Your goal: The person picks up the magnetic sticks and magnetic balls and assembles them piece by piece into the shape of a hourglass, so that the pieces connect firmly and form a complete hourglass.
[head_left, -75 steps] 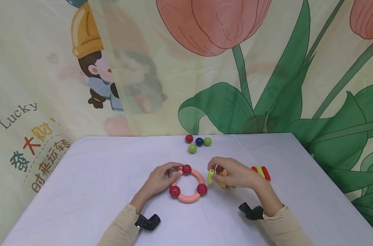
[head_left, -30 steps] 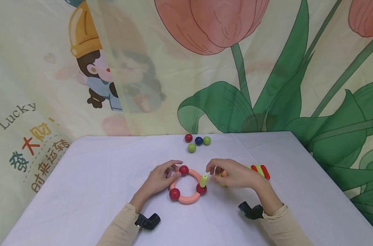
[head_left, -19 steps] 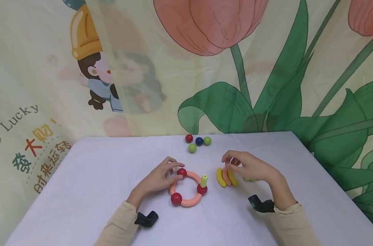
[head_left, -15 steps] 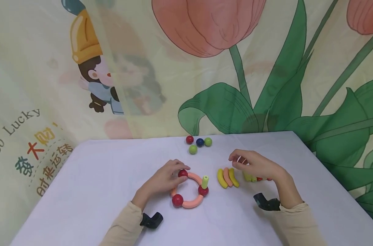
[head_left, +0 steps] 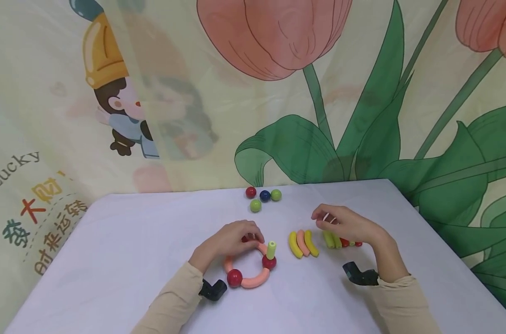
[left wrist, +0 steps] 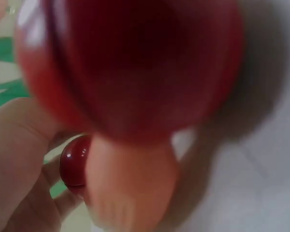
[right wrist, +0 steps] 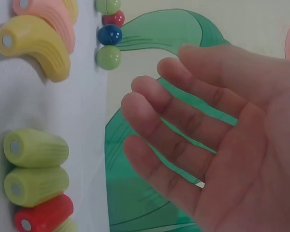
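Three salmon curved sticks (head_left: pixel 256 280) and three red balls form a ring on the table. On the ring's right-hand red ball (head_left: pixel 269 263) stands a light-green stick (head_left: pixel 271 250), upright. My left hand (head_left: pixel 229 241) pinches the far red ball (left wrist: pixel 73 166), which is mostly hidden under the fingers in the head view. Close to the left wrist camera is the near red ball (left wrist: pixel 135 67). My right hand (head_left: pixel 346 223) hovers over the spare pieces at the right, holding nothing, its fingers loosely bent and spread in the right wrist view.
Two yellow curved sticks (head_left: pixel 294 245) flank a salmon curved stick (head_left: pixel 303 243). Right of them lie light-green sticks (right wrist: pixel 36 147) and red sticks (right wrist: pixel 43 212) in a row. At the back edge sit a red ball (head_left: pixel 250 192), a blue ball (head_left: pixel 265 196) and two green balls (head_left: pixel 255 205).
The light-green stick, held in my right hand before, now stands on the ring's red ball. My right hand has let go and moved right. My left hand has shifted right over the far ball.
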`<move>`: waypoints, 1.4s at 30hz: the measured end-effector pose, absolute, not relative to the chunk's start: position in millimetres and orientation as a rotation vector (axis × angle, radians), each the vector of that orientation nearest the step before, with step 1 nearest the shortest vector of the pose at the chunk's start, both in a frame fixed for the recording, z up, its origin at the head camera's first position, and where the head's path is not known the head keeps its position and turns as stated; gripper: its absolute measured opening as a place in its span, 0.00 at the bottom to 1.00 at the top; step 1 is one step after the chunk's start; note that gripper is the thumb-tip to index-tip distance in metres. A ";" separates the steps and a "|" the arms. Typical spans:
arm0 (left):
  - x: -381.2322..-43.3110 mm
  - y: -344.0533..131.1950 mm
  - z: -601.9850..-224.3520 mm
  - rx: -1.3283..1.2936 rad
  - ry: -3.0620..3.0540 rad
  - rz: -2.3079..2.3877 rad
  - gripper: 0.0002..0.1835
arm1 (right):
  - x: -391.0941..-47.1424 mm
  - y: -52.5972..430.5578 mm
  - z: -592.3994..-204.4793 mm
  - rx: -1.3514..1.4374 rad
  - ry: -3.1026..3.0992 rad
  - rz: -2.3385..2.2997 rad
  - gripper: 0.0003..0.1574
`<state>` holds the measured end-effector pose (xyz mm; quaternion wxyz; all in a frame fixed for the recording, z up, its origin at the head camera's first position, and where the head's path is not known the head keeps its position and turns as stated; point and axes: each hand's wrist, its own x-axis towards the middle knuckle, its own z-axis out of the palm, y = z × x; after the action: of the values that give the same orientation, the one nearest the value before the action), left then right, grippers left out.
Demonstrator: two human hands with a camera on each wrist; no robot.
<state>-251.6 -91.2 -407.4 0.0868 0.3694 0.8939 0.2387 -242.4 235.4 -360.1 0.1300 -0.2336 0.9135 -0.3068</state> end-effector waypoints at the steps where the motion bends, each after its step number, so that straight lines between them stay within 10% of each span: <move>1: -252.2 -93.7 -408.1 1.067 2.679 0.721 0.06 | -242.3 236.5 -359.9 -0.673 2.652 -0.890 0.14; 42: -250.8 -120.9 -403.1 0.746 2.709 0.717 0.15 | -251.9 304.8 -381.2 -0.255 2.670 -0.794 0.16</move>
<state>-250.8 -120.9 -403.1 0.1208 0.2553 0.9274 0.2454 -251.9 304.8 -381.2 0.1716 -0.0897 0.9404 -0.2796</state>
